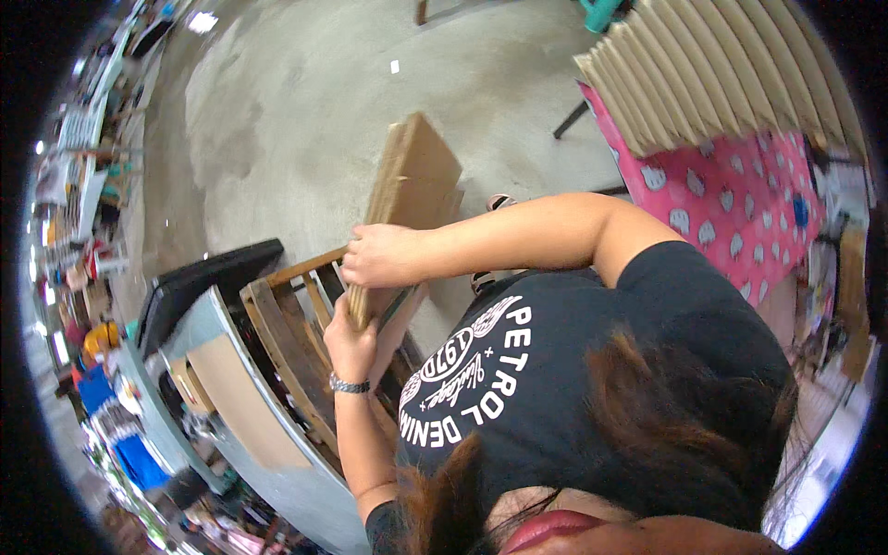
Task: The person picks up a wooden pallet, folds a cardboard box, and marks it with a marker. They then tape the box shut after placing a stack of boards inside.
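A bundle of flat brown cardboard sheets (421,176) stands tilted on edge in front of my body, above the floor. My right hand (384,256) is closed over the bundle's upper edge, its forearm reaching across from the right. Just below it, my left hand (350,339), with a watch at the wrist, grips the near end of the same bundle. Both sets of fingers wrap round the edge; the undersides are partly hidden. Farther right, a large row of folded cardboard (712,79) rests on a table with a pink patterned cover (689,190).
To the left lie a wooden slatted pallet (287,342), a grey table (305,504) bearing a cardboard sheet (248,398), and a black flat case (199,287). Bare concrete floor (277,120) stretches ahead. Cluttered benches line the far left. A dark table leg (571,119) juts out at right.
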A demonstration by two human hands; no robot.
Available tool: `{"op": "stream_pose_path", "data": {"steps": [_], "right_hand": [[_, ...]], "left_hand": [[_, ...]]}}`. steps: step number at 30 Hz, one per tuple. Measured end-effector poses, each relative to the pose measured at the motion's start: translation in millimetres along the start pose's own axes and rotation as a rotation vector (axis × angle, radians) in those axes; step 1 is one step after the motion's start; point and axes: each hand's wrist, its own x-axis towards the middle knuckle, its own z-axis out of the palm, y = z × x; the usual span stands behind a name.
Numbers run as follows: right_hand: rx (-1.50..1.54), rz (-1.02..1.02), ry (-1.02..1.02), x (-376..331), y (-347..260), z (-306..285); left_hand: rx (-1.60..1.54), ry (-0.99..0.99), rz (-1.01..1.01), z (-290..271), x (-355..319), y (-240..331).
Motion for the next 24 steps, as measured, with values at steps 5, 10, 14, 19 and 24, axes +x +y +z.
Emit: {"op": "stream_pose_path", "data": {"steps": [5,10,14,19,24], "right_hand": [[-0.041,-0.016,-0.117,-49.0,46.8,-5.1],[0.027,0.095,-0.425,-81.8,121.9,5.9],[0.175,0.215,-0.430,-105.1,179.5,-13.8],[0.119,0.086,-0.424,-80.0,156.7,-15.3],[0.073,-0.042,-0.516,-64.2,97.6,-13.4]], "left_hand": [[-0.021,-0.082,-0.050,50.3,32.4,40.2],[-0.055,-0.068,-0.141,89.4,58.8,57.2],[0.439,0.142,-0.177,86.9,29.2,22.2],[0.295,0.138,-0.421,94.6,15.1,5.2],[0.211,0.168,-0.276,104.7,-2.7,10.6]]}}
